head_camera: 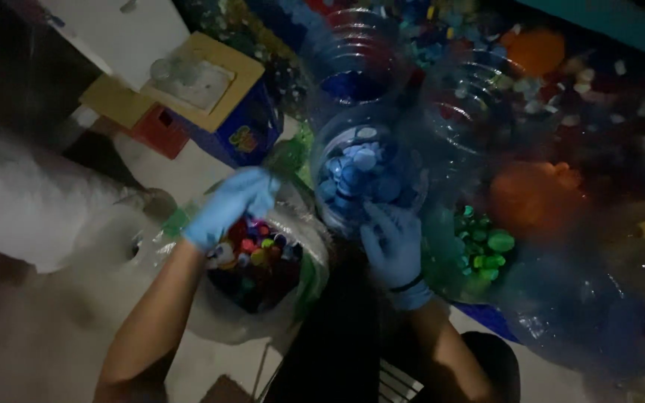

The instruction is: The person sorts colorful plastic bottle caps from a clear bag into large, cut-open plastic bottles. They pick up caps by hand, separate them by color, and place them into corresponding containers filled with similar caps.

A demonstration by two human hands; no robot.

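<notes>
1. Caps (257,250) of many colours, red, pink, yellow and green among them, fill the clear bag (304,231) in front of me, which sits low and open at the top.
2. My left hand (231,203), in a blue glove, hangs over the bag's far rim with its fingers curled; the blur keeps me from telling whether it holds a cap.
3. My right hand (391,242), gloved too, rests against the near edge of a clear jug (363,175) with its fingers spread; I cannot tell whether anything is pinched in it.
4. The two hands are apart, the left at the bag, the right at the jug just beside it.
5. The jug holds only blue caps (360,173), heaped close to its open top.
6. Behind it a second jug (356,63) shows a dark blue mass at its bottom, and a third (472,112) stands to the right of the two.
7. Right of my right hand, green caps (484,250) lie in another clear container whose shape I cannot make out.
8. Orange heaps (535,198) and loose caps spread farther right in the dark.
9. At upper left a blue box (244,130) carries a yellow board (214,75), with a red crate (157,128) near it.
10. The floor (166,168) is pale, and the room is dim.
</notes>
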